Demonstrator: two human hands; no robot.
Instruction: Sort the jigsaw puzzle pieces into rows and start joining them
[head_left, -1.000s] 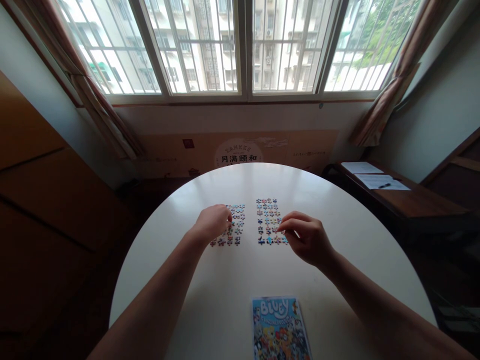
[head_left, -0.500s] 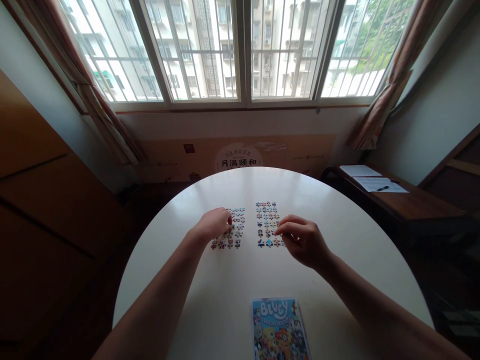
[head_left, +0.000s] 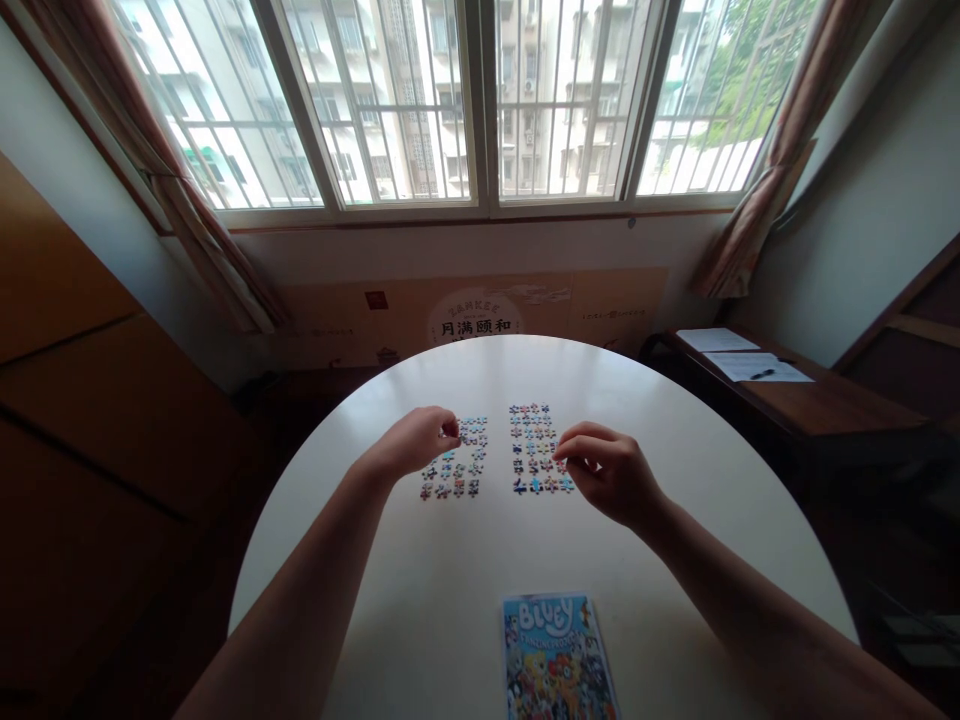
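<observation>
Small jigsaw puzzle pieces lie in two blocks of spaced rows, a left block point(head_left: 460, 488) and a right block point(head_left: 531, 433), on the white round table point(head_left: 450, 570). Over the upper left part of the left block is my left hand point(head_left: 421, 438), its fingers pinched together and covering some pieces. Whatever sits between those fingertips is too small to make out. My right hand point(head_left: 606, 470) is at the right edge of the right block, thumb and forefinger closed near the pieces. What they hold, if anything, cannot be made out.
A blue picture sheet point(head_left: 559, 655) printed "Bluey" lies at the table's near side. Right of the table, a brown wooden side table point(head_left: 832, 405) bears papers point(head_left: 757, 366) and a pen. A barred window and curtains stand beyond; a wooden cabinet point(head_left: 67, 300) is at left.
My left hand has moved slightly left and away from me, uncovering pieces in the left block's middle rows. My right hand has hardly moved. The view has shifted a little.
</observation>
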